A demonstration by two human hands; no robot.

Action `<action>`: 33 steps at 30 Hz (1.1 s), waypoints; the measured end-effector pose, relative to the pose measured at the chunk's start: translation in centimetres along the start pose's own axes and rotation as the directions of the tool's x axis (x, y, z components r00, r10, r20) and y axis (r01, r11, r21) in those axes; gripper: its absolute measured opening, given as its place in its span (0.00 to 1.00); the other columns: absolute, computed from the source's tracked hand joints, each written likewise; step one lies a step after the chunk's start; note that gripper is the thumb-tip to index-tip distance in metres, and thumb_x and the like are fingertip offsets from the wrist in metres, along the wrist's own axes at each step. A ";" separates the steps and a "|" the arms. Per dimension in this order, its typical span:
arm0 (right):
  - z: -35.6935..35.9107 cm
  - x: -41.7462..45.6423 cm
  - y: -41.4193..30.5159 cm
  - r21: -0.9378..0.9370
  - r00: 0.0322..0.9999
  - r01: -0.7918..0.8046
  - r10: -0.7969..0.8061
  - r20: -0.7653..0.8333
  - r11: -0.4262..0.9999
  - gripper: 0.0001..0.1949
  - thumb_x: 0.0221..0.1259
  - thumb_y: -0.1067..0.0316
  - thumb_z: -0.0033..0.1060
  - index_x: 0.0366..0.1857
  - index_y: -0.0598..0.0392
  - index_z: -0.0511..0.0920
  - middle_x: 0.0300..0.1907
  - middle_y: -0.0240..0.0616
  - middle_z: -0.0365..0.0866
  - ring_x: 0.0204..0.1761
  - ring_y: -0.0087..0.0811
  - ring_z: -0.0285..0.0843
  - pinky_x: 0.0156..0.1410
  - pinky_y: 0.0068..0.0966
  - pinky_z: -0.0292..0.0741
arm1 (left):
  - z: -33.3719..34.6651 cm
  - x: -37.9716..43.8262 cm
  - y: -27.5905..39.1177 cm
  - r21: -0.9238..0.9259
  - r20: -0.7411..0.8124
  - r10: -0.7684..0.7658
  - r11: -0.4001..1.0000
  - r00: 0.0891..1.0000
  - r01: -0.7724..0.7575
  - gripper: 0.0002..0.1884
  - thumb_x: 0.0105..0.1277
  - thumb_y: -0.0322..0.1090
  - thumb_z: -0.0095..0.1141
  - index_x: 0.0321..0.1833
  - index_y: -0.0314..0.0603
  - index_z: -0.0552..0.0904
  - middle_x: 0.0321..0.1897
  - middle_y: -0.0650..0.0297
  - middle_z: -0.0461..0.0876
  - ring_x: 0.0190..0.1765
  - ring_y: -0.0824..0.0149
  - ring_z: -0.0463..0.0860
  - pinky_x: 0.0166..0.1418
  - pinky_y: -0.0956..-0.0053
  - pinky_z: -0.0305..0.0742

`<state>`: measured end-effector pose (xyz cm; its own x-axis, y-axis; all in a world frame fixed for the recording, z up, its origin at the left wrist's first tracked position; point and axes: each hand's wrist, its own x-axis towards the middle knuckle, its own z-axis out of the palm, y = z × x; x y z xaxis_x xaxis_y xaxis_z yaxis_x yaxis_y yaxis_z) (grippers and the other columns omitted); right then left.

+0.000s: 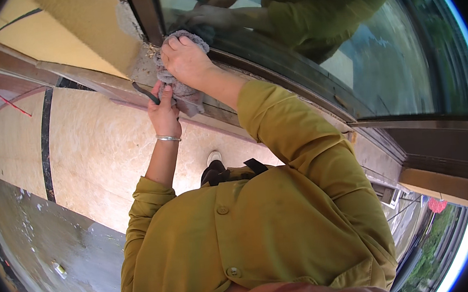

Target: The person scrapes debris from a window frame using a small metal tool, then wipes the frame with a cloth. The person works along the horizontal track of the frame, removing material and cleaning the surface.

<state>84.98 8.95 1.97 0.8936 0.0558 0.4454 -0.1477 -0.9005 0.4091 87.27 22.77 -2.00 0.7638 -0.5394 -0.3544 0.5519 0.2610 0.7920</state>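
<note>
My right hand (187, 59) presses a grey terry cloth (180, 90) into the lower corner of a dark metal window frame (146, 17). The cloth is bunched under its fingers, and one end hangs down over the sill. Just below, my left hand (164, 114) wears a silver bracelet and holds a slim, dark, curved tool (145, 93). Its fingers and thumb also meet the hanging part of the cloth. The tool's other end is hidden by the hand. Beside the hands, the window glass (240, 39) reflects both arms.
Crumbly debris (151, 51) lies at the sill's corner against a yellow wall (83, 29). Below is a beige tiled floor (86, 147) with a dark strip (47, 142). Wet-looking grey pavement (76, 258) lies beyond, with a bottle (59, 269) on it.
</note>
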 end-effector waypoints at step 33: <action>-11.6 -11.2 -0.8 0.896 0.641 -0.442 0.682 0.352 -0.047 0.32 0.43 0.68 0.71 0.58 0.55 0.69 0.48 0.38 0.75 0.47 0.37 0.74 0.52 0.34 0.72 | 6.6 -4.8 6.2 0.410 0.546 0.204 0.781 0.813 -0.471 0.16 0.74 0.39 0.44 0.50 0.34 0.81 0.46 0.61 0.81 0.47 0.72 0.79 0.52 0.80 0.72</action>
<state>70.16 14.03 5.91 0.6216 -0.7298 0.2845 -0.0078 -0.3690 -0.9294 84.88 21.72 7.90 0.5505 -0.8222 0.1448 -0.0663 0.1298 0.9893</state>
